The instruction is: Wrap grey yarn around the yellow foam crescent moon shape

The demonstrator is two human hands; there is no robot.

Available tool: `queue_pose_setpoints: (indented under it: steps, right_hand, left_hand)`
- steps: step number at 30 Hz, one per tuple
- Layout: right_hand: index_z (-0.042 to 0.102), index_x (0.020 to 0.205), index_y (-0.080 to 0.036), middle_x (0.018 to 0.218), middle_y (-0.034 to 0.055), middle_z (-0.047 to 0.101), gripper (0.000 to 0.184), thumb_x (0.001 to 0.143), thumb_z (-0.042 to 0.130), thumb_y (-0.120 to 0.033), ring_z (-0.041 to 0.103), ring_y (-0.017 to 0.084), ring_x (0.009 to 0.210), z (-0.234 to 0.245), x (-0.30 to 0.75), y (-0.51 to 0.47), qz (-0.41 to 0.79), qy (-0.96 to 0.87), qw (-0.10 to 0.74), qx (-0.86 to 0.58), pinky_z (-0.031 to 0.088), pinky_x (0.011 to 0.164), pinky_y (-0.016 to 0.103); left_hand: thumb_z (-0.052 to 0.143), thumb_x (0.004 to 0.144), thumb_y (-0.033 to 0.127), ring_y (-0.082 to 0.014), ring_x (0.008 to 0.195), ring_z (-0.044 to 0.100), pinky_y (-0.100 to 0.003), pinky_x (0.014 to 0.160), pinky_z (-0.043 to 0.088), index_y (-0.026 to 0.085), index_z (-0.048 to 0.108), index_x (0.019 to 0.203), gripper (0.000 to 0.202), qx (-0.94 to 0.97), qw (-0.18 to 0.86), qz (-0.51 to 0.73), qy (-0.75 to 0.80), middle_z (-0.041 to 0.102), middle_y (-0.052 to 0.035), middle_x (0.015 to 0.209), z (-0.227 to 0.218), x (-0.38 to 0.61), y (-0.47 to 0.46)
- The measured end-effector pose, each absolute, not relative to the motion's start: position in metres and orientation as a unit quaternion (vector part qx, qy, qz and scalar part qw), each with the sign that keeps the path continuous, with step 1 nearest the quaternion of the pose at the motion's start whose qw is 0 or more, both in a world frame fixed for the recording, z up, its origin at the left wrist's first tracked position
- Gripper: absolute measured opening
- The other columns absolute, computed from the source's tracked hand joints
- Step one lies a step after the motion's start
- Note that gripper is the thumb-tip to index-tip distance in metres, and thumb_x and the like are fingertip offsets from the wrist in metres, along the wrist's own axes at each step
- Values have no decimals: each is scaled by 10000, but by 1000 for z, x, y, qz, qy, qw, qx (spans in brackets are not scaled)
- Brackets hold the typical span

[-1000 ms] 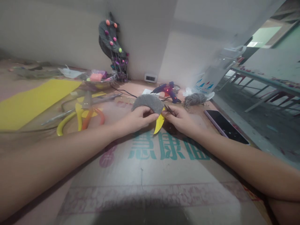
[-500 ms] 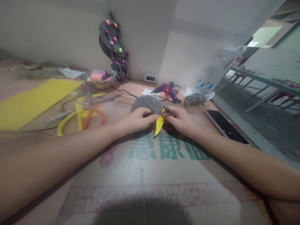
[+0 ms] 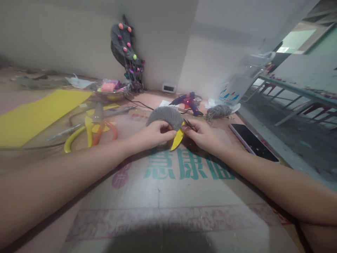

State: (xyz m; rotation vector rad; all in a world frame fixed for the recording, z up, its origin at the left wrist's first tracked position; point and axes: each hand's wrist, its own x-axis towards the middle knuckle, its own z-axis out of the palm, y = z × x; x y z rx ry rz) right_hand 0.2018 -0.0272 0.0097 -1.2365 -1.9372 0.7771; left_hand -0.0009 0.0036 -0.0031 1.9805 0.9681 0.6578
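Note:
My left hand (image 3: 159, 133) is closed on a crescent (image 3: 166, 116) wrapped in grey yarn, thumb on its near side. The crescent's bare yellow tip (image 3: 177, 140) sticks out below, between my two hands. At the border of wrapped and bare parts, the fingers of my right hand (image 3: 197, 134) are pinched together. A small dark bundle (image 3: 190, 124) pokes out of the right fingers; it may be yarn, but I cannot make it out fully. Behind the right hand lies a ball of grey yarn (image 3: 219, 111).
A glue gun (image 3: 191, 102) with a red light lies behind the hands. Pliers (image 3: 91, 130) and a yellow sheet (image 3: 39, 116) are on the left, a phone (image 3: 254, 142) on the right. A finished-looking grey crescent (image 3: 123, 44) with coloured beads leans at the wall. Printed cardboard (image 3: 163, 196) covers the table.
The crescent's yellow tip has swung slightly left and up. Both hands keep nearly the same place and grip.

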Motion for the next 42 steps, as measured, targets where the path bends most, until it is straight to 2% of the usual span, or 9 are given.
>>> queue_pose_setpoints:
  steps: [5, 12, 20, 25, 29, 32, 38, 42]
  right_hand:
    - [492, 716, -203, 582, -40, 441, 254, 914, 500, -360, 401, 116, 547, 11, 201, -28, 295, -750, 346, -480, 282, 525, 260]
    - [537, 750, -183, 632, -36, 468, 217, 904, 497, -331, 425, 109, 574, 11, 202, -26, 279, -770, 341, -461, 327, 555, 248]
    - [520, 730, -184, 624, -37, 471, 238, 901, 499, -348, 431, 106, 564, 12, 203, -26, 271, -767, 334, -476, 322, 540, 242]
    - [547, 799, -185, 589, -54, 448, 220, 913, 505, -369, 409, 97, 513, 12, 201, -29, 322, -739, 353, -475, 304, 502, 235]
    - [535, 796, -188, 581, -60, 447, 231, 910, 525, -388, 404, 88, 491, 13, 200, -30, 372, -723, 350, -465, 303, 479, 229]
    - [524, 780, -190, 566, -62, 443, 233, 914, 523, -381, 393, 82, 471, 13, 200, -31, 389, -718, 347, -462, 296, 458, 224]
    - [516, 781, -194, 564, -62, 452, 223, 918, 510, -369, 396, 81, 456, 15, 199, -32, 416, -716, 336, -449, 308, 445, 222]
    - [535, 788, -185, 615, -43, 482, 244, 919, 518, -389, 449, 95, 516, 13, 201, -29, 376, -744, 315, -453, 352, 480, 225]
  left_hand:
    - [549, 833, 516, -159, 649, 580, -265, 578, 410, 184, 645, 792, 348, 788, 408, 251, 387, 654, -10, 733, -3, -1, 4]
    - [544, 782, 296, -131, 606, 491, -261, 571, 336, 170, 531, 576, 242, 826, 298, 313, 362, 502, 27, 561, 5, 1, 5]
    - [547, 762, 272, -135, 619, 507, -263, 583, 352, 165, 560, 603, 192, 828, 301, 309, 358, 546, 17, 591, 4, 1, 6]
    - [519, 847, 377, -116, 570, 474, -243, 521, 345, 180, 528, 655, 276, 764, 435, 332, 343, 496, 25, 599, 4, 1, 4]
    - [503, 889, 467, -89, 470, 403, -229, 460, 301, 189, 463, 634, 379, 732, 481, 345, 337, 416, 47, 526, 2, 1, 3]
    - [485, 904, 470, -87, 454, 393, -228, 456, 299, 192, 455, 630, 391, 731, 481, 341, 344, 400, 52, 501, 2, 2, 3]
    - [499, 889, 461, -105, 559, 452, -237, 521, 341, 172, 515, 604, 406, 758, 405, 365, 358, 472, 19, 583, 3, 1, 5]
    - [523, 863, 530, -101, 479, 405, -250, 465, 286, 181, 511, 589, 444, 745, 417, 351, 384, 446, 34, 512, 1, 1, 5]
